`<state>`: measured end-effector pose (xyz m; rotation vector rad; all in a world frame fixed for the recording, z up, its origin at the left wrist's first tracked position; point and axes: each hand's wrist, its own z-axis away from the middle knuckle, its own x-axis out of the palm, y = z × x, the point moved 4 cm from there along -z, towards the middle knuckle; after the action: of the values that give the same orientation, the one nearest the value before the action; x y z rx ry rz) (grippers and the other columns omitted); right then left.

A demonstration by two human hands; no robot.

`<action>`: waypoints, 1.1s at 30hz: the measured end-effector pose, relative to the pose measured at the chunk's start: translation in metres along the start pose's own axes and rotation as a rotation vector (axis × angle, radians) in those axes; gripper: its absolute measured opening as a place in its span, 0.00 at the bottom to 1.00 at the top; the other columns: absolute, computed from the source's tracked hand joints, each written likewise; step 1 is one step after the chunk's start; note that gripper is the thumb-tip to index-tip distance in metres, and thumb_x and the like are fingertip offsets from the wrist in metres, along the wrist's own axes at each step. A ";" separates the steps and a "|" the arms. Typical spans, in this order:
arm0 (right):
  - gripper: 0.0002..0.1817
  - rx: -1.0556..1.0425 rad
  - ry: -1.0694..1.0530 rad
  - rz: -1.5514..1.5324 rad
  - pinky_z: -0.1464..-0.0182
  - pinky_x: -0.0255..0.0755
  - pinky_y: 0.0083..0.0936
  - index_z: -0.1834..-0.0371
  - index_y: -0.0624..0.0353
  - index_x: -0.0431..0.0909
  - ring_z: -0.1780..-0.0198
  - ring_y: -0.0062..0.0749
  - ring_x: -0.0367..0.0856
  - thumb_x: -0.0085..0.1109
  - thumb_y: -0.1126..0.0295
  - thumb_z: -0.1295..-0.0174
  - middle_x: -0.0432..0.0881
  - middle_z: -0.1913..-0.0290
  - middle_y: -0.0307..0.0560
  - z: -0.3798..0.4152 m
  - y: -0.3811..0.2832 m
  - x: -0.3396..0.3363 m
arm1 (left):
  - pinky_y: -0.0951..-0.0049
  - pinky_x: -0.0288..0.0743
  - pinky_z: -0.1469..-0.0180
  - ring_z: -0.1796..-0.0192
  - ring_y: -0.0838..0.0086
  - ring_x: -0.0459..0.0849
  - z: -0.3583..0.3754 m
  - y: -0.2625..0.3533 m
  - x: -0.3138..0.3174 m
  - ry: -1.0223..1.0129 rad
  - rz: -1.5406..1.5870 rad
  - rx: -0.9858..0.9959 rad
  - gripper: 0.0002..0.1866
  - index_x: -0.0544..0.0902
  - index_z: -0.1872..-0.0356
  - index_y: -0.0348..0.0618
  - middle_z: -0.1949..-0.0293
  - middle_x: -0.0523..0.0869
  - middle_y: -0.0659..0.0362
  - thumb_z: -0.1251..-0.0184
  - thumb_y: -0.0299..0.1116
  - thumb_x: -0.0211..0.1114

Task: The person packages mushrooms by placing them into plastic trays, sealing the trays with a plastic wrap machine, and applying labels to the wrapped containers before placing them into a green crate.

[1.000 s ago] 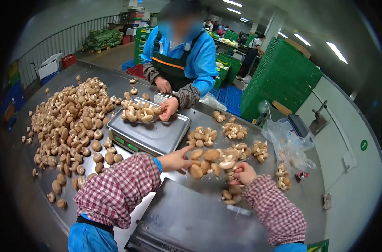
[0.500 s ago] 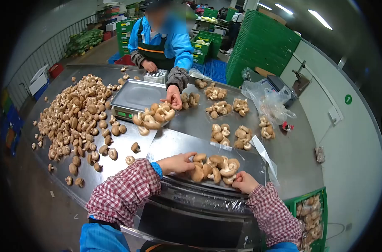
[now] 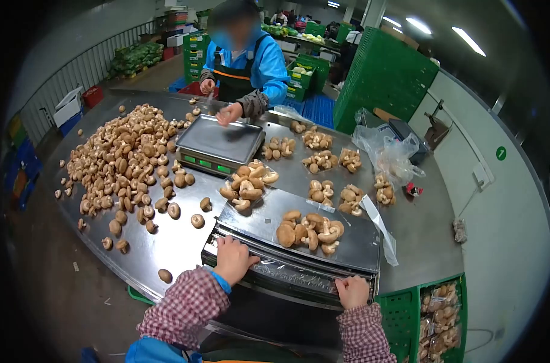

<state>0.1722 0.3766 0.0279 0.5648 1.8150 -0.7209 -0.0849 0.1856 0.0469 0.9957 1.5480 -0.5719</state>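
Note:
My left hand [image 3: 234, 260] is closed at the left part of the wrapping machine's front bar, its thumb and fingers pinching the edge of clear plastic film [image 3: 296, 275]. At the right end of the same film, my right hand [image 3: 352, 292] is closed on it with curled fingers. Just beyond both hands, a group of shiitake mushrooms [image 3: 310, 230] lies on the machine's metal plate [image 3: 260, 221]. A second pile of mushrooms [image 3: 248, 186] sits at the plate's far left corner, touched by neither hand.
A large heap of mushrooms [image 3: 121, 160] covers the table's left side. Beyond the plate stands a scale [image 3: 220, 142], with a co-worker's hand [image 3: 229, 114] over it. Several mushroom portions [image 3: 319, 161] lie at right. A green crate [image 3: 414, 296] with packed mushrooms is beside my right arm.
Both my hands have left the mushrooms on the plate and come back toward me to the film. The co-worker's hand has released its mushroom pile at the plate's corner and drawn back over the scale.

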 end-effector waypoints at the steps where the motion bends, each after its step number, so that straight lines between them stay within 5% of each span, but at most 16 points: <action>1: 0.15 0.094 -0.056 -0.167 0.70 0.64 0.34 0.84 0.57 0.78 0.75 0.42 0.73 0.61 0.58 0.50 0.75 0.81 0.46 0.004 0.009 0.001 | 0.63 0.65 0.56 0.66 0.63 0.76 0.000 -0.003 -0.004 0.009 0.003 -0.003 0.21 0.83 0.79 0.38 0.79 0.81 0.54 0.49 0.50 0.64; 4: 0.13 0.647 -0.518 -0.952 0.84 0.59 0.23 0.86 0.58 0.71 0.87 0.23 0.65 0.58 0.67 0.47 0.67 0.88 0.36 0.030 0.020 -0.032 | 0.77 0.68 0.76 0.80 0.75 0.75 0.017 -0.028 -0.022 -0.521 0.840 -0.352 0.14 0.80 0.79 0.36 0.82 0.80 0.59 0.48 0.39 0.59; 6: 0.10 1.066 -0.649 -1.774 0.85 0.61 0.24 0.84 0.56 0.68 0.84 0.27 0.67 0.53 0.75 0.47 0.67 0.84 0.41 0.080 0.043 -0.024 | 0.75 0.68 0.68 0.74 0.75 0.72 0.061 -0.051 -0.003 -0.671 1.315 -0.539 0.12 0.78 0.77 0.39 0.79 0.77 0.60 0.41 0.36 0.56; 8: 0.15 1.119 -0.921 -2.358 0.83 0.65 0.19 0.76 0.57 0.67 0.75 0.26 0.73 0.44 0.62 0.35 0.75 0.73 0.44 0.105 0.015 -0.061 | 0.66 0.66 0.62 0.67 0.67 0.72 0.098 -0.028 -0.034 -0.754 1.988 -0.915 0.14 0.71 0.84 0.41 0.75 0.74 0.55 0.38 0.33 0.51; 10: 0.19 0.486 -1.469 -2.885 0.88 0.56 0.15 0.85 0.53 0.63 0.88 0.23 0.61 0.37 0.63 0.34 0.66 0.84 0.38 0.046 -0.027 -0.140 | 0.66 0.69 0.59 0.72 0.66 0.71 0.072 -0.002 -0.064 -1.149 2.417 -0.279 0.18 0.57 0.86 0.49 0.83 0.64 0.61 0.35 0.36 0.45; 11: 0.19 0.514 -1.470 -2.874 0.88 0.56 0.15 0.85 0.53 0.63 0.88 0.23 0.61 0.37 0.63 0.34 0.66 0.84 0.38 0.024 -0.022 -0.142 | 0.65 0.68 0.58 0.73 0.65 0.70 0.035 0.006 -0.100 -0.873 2.369 -0.044 0.19 0.59 0.88 0.50 0.85 0.65 0.60 0.35 0.37 0.44; 13: 0.08 0.008 -0.392 -2.804 0.71 0.69 0.29 0.77 0.56 0.70 0.76 0.28 0.70 0.51 0.68 0.42 0.69 0.78 0.38 -0.053 0.026 -0.124 | 0.59 0.67 0.48 0.59 0.56 0.78 -0.051 0.003 -0.087 -0.498 2.509 0.042 0.21 0.64 0.89 0.48 0.80 0.76 0.55 0.34 0.37 0.43; 15: 0.07 0.356 0.248 -2.276 0.61 0.71 0.22 0.70 0.59 0.75 0.65 0.33 0.77 0.50 0.69 0.41 0.79 0.68 0.44 -0.146 0.000 -0.104 | 0.63 0.67 0.47 0.54 0.58 0.78 -0.131 0.022 -0.039 -0.183 2.343 -0.052 0.17 0.72 0.81 0.40 0.71 0.79 0.50 0.34 0.36 0.44; 16: 0.07 0.211 0.274 -2.153 0.55 0.71 0.28 0.69 0.60 0.76 0.59 0.37 0.77 0.50 0.69 0.41 0.80 0.63 0.48 -0.185 -0.002 -0.075 | 0.67 0.68 0.45 0.49 0.59 0.77 -0.174 0.014 -0.021 0.111 2.163 -0.127 0.18 0.80 0.73 0.32 0.63 0.83 0.45 0.35 0.36 0.46; 17: 0.08 0.028 0.369 -1.942 0.52 0.69 0.26 0.65 0.63 0.78 0.60 0.30 0.78 0.53 0.72 0.44 0.80 0.66 0.45 -0.207 -0.011 -0.033 | 0.71 0.69 0.45 0.47 0.60 0.77 -0.191 0.015 0.010 0.145 1.236 0.166 0.16 0.80 0.66 0.31 0.54 0.80 0.43 0.35 0.33 0.46; 18: 0.12 0.313 0.134 -1.346 0.51 0.69 0.25 0.60 0.67 0.78 0.58 0.27 0.76 0.56 0.72 0.46 0.80 0.62 0.45 -0.217 0.011 0.030 | 0.67 0.66 0.41 0.44 0.56 0.74 -0.188 0.031 0.043 0.310 0.530 0.373 0.15 0.78 0.58 0.34 0.48 0.76 0.42 0.34 0.31 0.44; 19: 0.17 0.429 -0.112 -1.195 0.49 0.68 0.24 0.56 0.70 0.77 0.55 0.24 0.75 0.56 0.69 0.46 0.78 0.58 0.45 -0.199 -0.015 0.046 | 0.62 0.63 0.39 0.42 0.53 0.72 -0.177 0.033 0.052 0.040 0.701 0.412 0.16 0.78 0.54 0.39 0.47 0.74 0.43 0.33 0.32 0.42; 20: 0.16 0.046 -0.355 -0.912 0.47 0.68 0.26 0.57 0.69 0.77 0.52 0.27 0.75 0.55 0.69 0.45 0.77 0.54 0.47 -0.195 -0.018 0.067 | 0.62 0.62 0.38 0.40 0.52 0.69 -0.175 0.031 0.090 -0.128 0.472 0.508 0.18 0.77 0.51 0.40 0.45 0.74 0.45 0.33 0.36 0.41; 23: 0.17 0.390 -0.856 -1.403 0.45 0.67 0.27 0.54 0.69 0.75 0.50 0.31 0.75 0.53 0.67 0.42 0.77 0.53 0.50 -0.166 -0.034 0.044 | 0.66 0.62 0.39 0.37 0.56 0.67 -0.165 0.023 0.094 -0.445 0.853 0.257 0.19 0.77 0.53 0.42 0.47 0.75 0.45 0.32 0.41 0.43; 28: 0.27 0.388 -0.977 -1.607 0.64 0.77 0.19 0.39 0.65 0.59 0.54 0.28 0.78 0.45 0.56 0.34 0.77 0.53 0.50 -0.141 -0.030 0.029 | 0.72 0.68 0.48 0.51 0.71 0.75 -0.143 0.003 0.067 -0.902 1.256 0.065 0.28 0.79 0.54 0.39 0.53 0.79 0.55 0.33 0.55 0.46; 33: 0.28 0.343 -0.923 -1.423 0.90 0.57 0.12 0.47 0.62 0.64 0.84 0.19 0.70 0.38 0.46 0.34 0.78 0.62 0.46 -0.116 -0.033 0.009 | 0.66 0.74 0.59 0.63 0.68 0.79 -0.117 0.001 0.044 -0.975 1.086 -0.061 0.37 0.80 0.58 0.34 0.64 0.83 0.54 0.36 0.63 0.42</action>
<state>0.0708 0.4353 0.0566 -0.9124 0.9525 -1.8386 -0.1475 0.2930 0.0323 1.0922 0.0713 -0.1457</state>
